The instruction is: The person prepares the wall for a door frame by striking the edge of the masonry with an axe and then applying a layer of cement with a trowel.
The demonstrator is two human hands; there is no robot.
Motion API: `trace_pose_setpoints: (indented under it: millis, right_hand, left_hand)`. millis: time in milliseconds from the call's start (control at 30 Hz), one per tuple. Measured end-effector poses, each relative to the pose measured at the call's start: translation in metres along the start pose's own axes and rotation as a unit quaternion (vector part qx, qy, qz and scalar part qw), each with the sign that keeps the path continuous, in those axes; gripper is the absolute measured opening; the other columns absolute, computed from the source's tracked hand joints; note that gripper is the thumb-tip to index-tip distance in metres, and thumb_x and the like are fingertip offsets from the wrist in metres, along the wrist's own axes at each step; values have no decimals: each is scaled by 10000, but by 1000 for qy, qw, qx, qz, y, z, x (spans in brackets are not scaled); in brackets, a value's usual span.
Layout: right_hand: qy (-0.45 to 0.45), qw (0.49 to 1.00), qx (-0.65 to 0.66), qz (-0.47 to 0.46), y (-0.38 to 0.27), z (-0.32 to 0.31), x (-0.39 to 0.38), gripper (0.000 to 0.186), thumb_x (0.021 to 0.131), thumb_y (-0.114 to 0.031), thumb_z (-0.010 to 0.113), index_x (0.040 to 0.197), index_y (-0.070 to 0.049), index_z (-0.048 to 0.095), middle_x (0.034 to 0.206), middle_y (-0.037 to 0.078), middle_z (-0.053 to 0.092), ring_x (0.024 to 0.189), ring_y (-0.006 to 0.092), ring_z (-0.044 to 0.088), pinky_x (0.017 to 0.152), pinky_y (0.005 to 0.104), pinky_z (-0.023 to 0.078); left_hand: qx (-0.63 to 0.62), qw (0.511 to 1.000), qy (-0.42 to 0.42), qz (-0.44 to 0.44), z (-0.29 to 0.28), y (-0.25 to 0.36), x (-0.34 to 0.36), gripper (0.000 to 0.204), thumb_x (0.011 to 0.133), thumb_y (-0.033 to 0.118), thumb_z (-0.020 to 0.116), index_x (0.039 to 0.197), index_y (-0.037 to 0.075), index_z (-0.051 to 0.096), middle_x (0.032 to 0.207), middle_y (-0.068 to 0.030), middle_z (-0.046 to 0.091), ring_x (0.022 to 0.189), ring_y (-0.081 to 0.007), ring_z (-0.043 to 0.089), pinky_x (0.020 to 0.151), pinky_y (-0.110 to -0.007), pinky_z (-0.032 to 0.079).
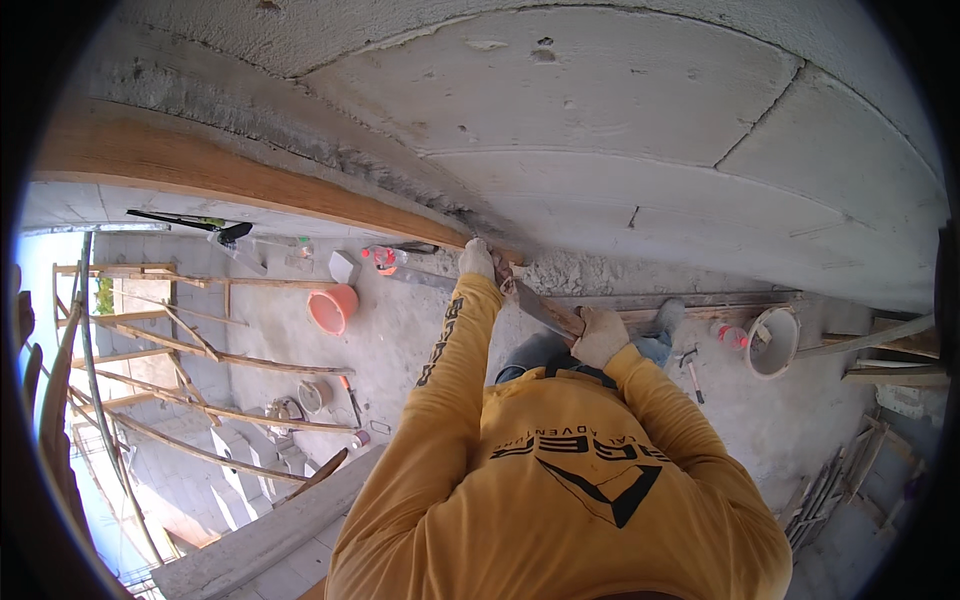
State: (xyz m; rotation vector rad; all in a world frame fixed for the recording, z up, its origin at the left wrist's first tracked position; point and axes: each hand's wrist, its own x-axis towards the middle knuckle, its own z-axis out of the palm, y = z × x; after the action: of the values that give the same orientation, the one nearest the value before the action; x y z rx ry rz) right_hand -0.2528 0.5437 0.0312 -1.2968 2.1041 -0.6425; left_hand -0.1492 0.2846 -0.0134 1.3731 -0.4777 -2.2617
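Observation:
My left hand, in a pale work glove, is closed beside the end of a long wooden beam that runs along the block wall. What its fingers hold, if anything, is hidden. Lower and to the right, my right hand, gloved too, grips the near end of a long flat piece, brown on top with a grey lower edge. Its far end reaches up to a rough brown bit next to my left hand. Whether this flat piece is a tool or a board I cannot tell.
A grey block wall rises ahead. On the concrete floor are an orange bucket, a white bucket, a hammer and plastic bottles. Wooden poles stand left; planks lie along the wall's foot.

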Motion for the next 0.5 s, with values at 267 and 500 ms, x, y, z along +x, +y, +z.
trace_pose_setpoints:
  millis: [267,500]
  right_hand:
    - [-118,990,-49,61,4,-3,10,356,753,-331,632,939,-28,654,885,185,686,862,358,665,788,428,529]
    - [-81,995,37,-37,29,21,-5,434,772,-351,629,1018,6,652,961,211,696,931,377,664,846,432,525]
  left_hand:
    - [-64,986,-152,-13,-30,-16,35,269,935,386,497,793,166,556,625,-82,558,477,-280,467,456,-444,388]
    - [-37,991,-127,-7,-12,-11,36,280,938,411,488,798,183,574,617,-59,576,481,-266,482,456,-422,390]
